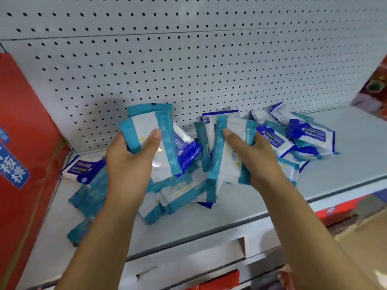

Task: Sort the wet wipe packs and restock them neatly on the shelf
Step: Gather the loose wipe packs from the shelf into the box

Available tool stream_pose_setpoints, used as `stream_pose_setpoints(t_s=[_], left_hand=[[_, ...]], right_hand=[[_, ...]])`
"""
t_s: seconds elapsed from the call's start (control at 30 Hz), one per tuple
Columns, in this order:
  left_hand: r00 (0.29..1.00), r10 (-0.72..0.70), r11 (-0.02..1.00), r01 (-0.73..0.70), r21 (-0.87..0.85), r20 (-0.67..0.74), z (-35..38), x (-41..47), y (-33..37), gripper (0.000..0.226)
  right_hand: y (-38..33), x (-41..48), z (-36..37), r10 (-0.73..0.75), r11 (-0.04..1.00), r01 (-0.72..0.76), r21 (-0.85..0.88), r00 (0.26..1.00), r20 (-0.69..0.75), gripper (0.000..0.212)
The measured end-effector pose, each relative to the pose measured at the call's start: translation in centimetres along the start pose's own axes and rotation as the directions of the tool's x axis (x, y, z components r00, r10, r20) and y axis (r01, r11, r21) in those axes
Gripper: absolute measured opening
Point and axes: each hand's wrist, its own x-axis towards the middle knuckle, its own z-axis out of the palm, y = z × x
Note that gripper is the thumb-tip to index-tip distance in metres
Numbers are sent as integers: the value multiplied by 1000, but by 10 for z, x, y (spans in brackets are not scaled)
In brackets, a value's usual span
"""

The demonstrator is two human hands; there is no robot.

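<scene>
**Left hand.** The left hand [129, 164] is raised above the grey metal shelf [335, 170]. It is clenched round the left bundle [144, 126], a small stack of teal-edged wet wipe packs held upright. Its thumb [154, 137] is pressed on the white face of the front pack. The other fingers are wrapped behind the stack and are hidden by it. A dark blue pack [189, 152] is seen directly behind this bundle; whether it is held or lies on the pile cannot be told.

**Right hand.** The right hand [253, 158] is closed on the right bundle [230, 151], a second upright stack of teal-edged packs. The thumb is laid across the front face. The fingertips [252, 141] are curled round the bundle's right edge. The two bundles are held side by side, near each other but apart.

**Shelf contents.**
- Loose teal packs [180, 191] are found below and between the hands, overlapping in disorder on the shelf.
- More teal packs [90, 193] are scattered toward the left front edge and are partly covered by the left forearm.
- A heap of blue-and-white packs [310, 135] is piled at the right, close to the pegboard back panel [188, 59].
- A single blue-and-white pack [83, 166] is lying at the far left, just beside the red carton [21, 122].
- A red box [374, 88], blurred, is noted at the far right of the shelf.
</scene>
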Motion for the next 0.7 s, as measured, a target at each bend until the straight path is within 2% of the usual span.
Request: stream_pose_setpoints(t_s=[0.07, 0.17, 0.27, 0.37, 0.53, 0.6, 0.67, 0.7], left_hand=[[992, -43, 998, 48, -39, 115, 25, -15, 1, 8], [945, -104, 987, 136, -84, 311, 70, -46, -3, 9], [824, -198, 959, 274, -68, 530, 121, -92, -17, 25], [684, -285, 950, 294, 103, 671, 159, -147, -44, 18], [441, -531, 840, 390, 378, 723, 202, -232, -97, 7], [400, -583, 809, 365, 460, 708, 216, -258, -120, 15], [394, -613, 790, 293, 539, 685, 228, -283, -147, 29], [389, -622, 781, 248, 573, 680, 233, -294, -161, 27]], right_hand=[[-2, -24, -34, 27, 996, -23, 81, 998, -52, 33], [2, -66, -87, 141, 972, -113, 208, 982, -129, 22], [23, -114, -141, 271, 936, -223, 272, 950, -155, 22], [50, -167, -187, 397, 884, -315, 346, 896, -200, 35], [90, -248, -255, 549, 800, -347, 489, 752, -365, 37], [111, -270, -282, 570, 802, -339, 492, 683, -457, 36], [132, -288, -309, 580, 807, -322, 496, 596, -556, 31], [141, -296, -323, 580, 810, -314, 495, 552, -599, 29]])
